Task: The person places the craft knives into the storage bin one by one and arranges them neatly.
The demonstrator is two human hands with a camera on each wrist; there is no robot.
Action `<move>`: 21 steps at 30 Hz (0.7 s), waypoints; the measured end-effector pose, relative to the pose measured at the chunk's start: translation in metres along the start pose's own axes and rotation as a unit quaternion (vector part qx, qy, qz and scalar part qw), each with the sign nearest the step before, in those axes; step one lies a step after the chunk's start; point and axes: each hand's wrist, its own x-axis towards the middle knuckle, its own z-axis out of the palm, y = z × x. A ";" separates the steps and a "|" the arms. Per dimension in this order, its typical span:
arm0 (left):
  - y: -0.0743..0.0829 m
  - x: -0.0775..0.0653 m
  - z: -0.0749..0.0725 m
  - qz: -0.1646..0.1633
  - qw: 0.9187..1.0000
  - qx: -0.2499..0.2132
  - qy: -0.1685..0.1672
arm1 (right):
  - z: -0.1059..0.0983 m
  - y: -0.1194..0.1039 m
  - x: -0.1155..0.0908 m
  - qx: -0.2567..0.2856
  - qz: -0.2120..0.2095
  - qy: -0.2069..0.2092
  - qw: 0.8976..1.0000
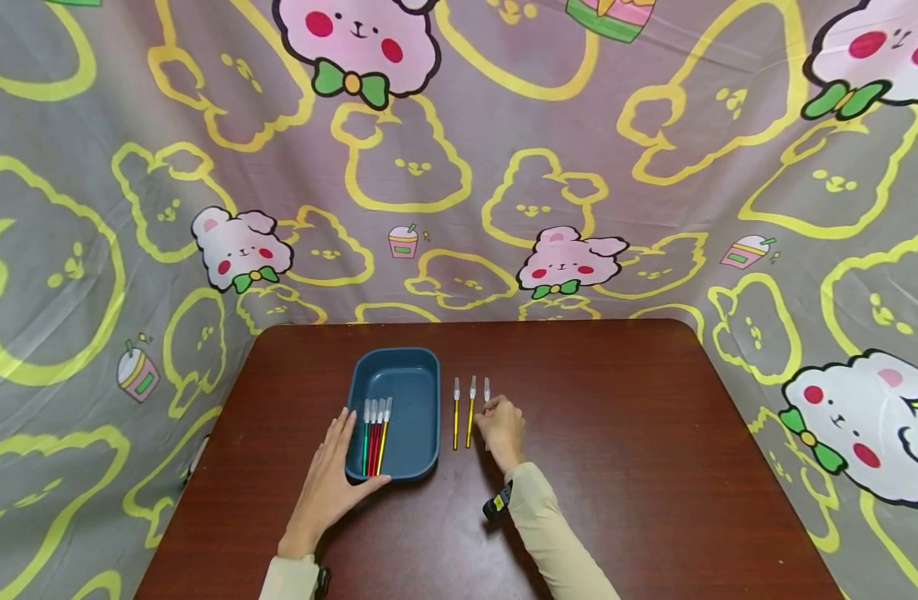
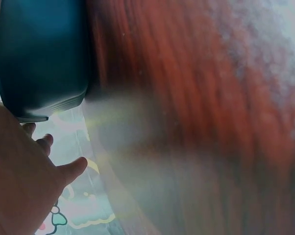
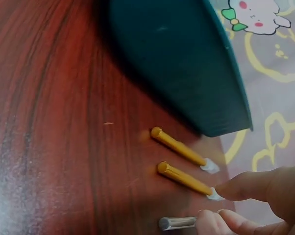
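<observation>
Three craft knives with clear caps lie in a row on the table, right of a blue tray (image 1: 402, 367). Two of these are yellow knives (image 1: 455, 425). The rightmost, a silver craft knife (image 3: 177, 223), lies under my right hand (image 1: 503, 429), whose curled fingers hold it near the cap; the fingers cover part of the handle. In the right wrist view my thumb (image 3: 250, 186) overlaps a yellow knife's cap. My left hand (image 1: 329, 483) rests spread along the tray's near left corner. Inside the tray several capped knives (image 1: 377, 437), green, red and yellow, lie side by side.
A brown wooden table (image 1: 616, 417) lies under everything. Patterned cloth (image 1: 459, 183) hangs at the back and both sides. The tray's raised wall (image 3: 186, 73) stands left of the row of knives.
</observation>
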 end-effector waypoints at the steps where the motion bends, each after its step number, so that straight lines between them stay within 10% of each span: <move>1: 0.000 0.000 0.000 0.000 1.000 0.001 0.000 | 0.001 0.001 0.000 -0.001 0.003 -0.001 1.000; 21: 0.001 -0.001 0.000 0.004 1.000 0.012 0.011 | 0.008 0.018 0.002 0.008 0.014 0.037 0.999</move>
